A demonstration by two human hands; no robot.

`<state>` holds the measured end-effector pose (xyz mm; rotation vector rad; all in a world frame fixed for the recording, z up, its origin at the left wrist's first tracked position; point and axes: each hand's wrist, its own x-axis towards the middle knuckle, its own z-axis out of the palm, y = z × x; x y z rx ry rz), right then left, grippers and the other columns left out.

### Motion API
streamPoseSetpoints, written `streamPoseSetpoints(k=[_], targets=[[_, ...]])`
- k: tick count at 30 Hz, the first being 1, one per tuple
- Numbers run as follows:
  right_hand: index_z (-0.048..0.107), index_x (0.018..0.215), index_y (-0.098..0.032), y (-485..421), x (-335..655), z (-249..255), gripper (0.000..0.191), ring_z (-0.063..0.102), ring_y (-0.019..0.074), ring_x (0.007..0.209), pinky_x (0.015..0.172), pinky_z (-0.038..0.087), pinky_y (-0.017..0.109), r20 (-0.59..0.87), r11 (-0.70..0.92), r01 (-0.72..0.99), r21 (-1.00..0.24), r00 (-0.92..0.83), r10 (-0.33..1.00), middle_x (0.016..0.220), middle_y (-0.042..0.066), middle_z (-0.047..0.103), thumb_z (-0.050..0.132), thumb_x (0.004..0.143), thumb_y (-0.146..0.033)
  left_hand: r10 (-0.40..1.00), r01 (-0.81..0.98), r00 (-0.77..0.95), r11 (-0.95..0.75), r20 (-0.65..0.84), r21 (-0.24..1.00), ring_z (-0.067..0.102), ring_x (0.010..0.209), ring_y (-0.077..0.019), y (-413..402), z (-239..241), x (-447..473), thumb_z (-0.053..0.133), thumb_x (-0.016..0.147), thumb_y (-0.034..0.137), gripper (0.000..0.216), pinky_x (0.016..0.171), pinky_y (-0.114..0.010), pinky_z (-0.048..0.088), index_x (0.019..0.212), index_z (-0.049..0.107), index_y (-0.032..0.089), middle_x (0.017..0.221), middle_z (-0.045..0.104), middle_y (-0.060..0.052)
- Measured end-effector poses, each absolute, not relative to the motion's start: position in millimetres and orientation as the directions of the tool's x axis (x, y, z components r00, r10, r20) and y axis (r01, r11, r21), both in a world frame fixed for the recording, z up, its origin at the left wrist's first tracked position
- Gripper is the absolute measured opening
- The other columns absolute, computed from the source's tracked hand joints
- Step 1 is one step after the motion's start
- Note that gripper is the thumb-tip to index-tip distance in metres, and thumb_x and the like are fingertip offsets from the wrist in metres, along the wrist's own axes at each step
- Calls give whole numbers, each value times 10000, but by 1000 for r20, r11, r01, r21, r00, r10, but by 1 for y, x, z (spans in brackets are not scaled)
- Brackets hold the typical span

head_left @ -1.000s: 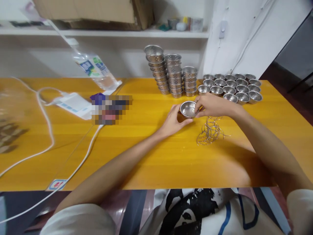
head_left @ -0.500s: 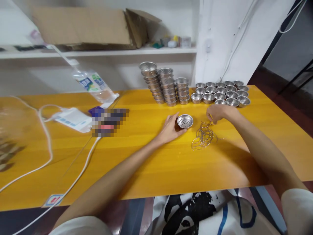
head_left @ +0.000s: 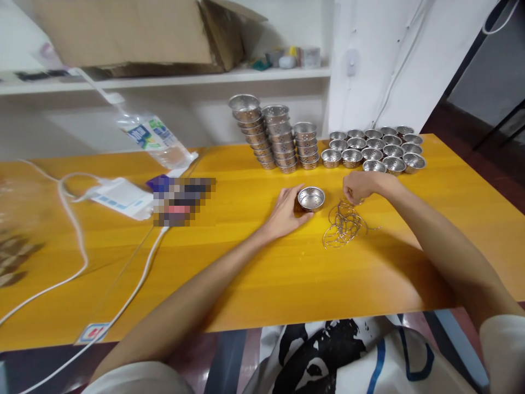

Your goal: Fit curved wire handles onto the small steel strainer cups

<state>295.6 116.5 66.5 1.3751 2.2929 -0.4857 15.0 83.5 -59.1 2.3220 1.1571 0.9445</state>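
Observation:
A small perforated steel basket cup stands upright on the yellow table. My left hand grips it from the left, fingers behind and thumb in front. Just right of the cup lies a loose tangle of thin bent metal wires. Over the tangle's far edge is my right hand, fingers curled and pinched downward. Whatever sits between those fingertips is too small and hidden to make out.
Tall stacks of similar cups stand at the back, beside rows of single cups. On the left are a plastic bottle, a white power strip and trailing white cables. A cardboard box rests on the shelf.
My right hand has moved slightly left and its fingers look more tightly curled. The cup in my left hand tilts less toward me, showing more of its inner wall. The view has shifted slightly.

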Motion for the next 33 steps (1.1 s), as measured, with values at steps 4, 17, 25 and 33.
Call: streamPoseSetpoints(k=[4, 17, 25, 33], targets=[[823, 829, -153, 122, 305, 70, 191, 745, 203, 829, 722, 497, 297, -471, 474, 872, -121, -470, 746, 847, 60, 819, 702, 778, -15, 831, 585, 430, -554, 354, 592, 566, 1483, -414, 83, -57, 14, 870, 895, 459, 840, 1280, -642, 467, 1607, 487, 229, 1557, 634, -176], [816, 958, -163, 112, 297, 87, 161, 718, 198, 808, 826, 522, 348, 115, 571, 727, -381, -575, 810, 861, 67, 790, 663, 923, -125, 886, 347, 384, -401, 261, 848, 723, 1399, -353, 93, -58, 13, 980, 810, 500, 748, 1288, -571, 499, 1413, 655, 198, 1509, 723, -194], [783, 873, -141, 112, 261, 51, 218, 598, 187, 755, 824, 447, 347, 224, 631, 722, -283, -590, 776, 813, 70, 743, 600, 897, -26, 877, 297, 394, -406, 276, 865, 743, 1369, -334, 91, -54, 14, 1007, 777, 475, 725, 1279, -556, 522, 1358, 677, 194, 1467, 759, -167], [809, 898, -131, 111, 258, 52, 197, 616, 185, 751, 826, 450, 334, 220, 621, 729, -289, -581, 784, 793, 62, 739, 628, 926, -58, 881, 296, 385, -399, 274, 868, 751, 1350, -343, 91, -55, 16, 1010, 753, 508, 741, 1271, -565, 531, 1340, 679, 199, 1446, 760, -166]])
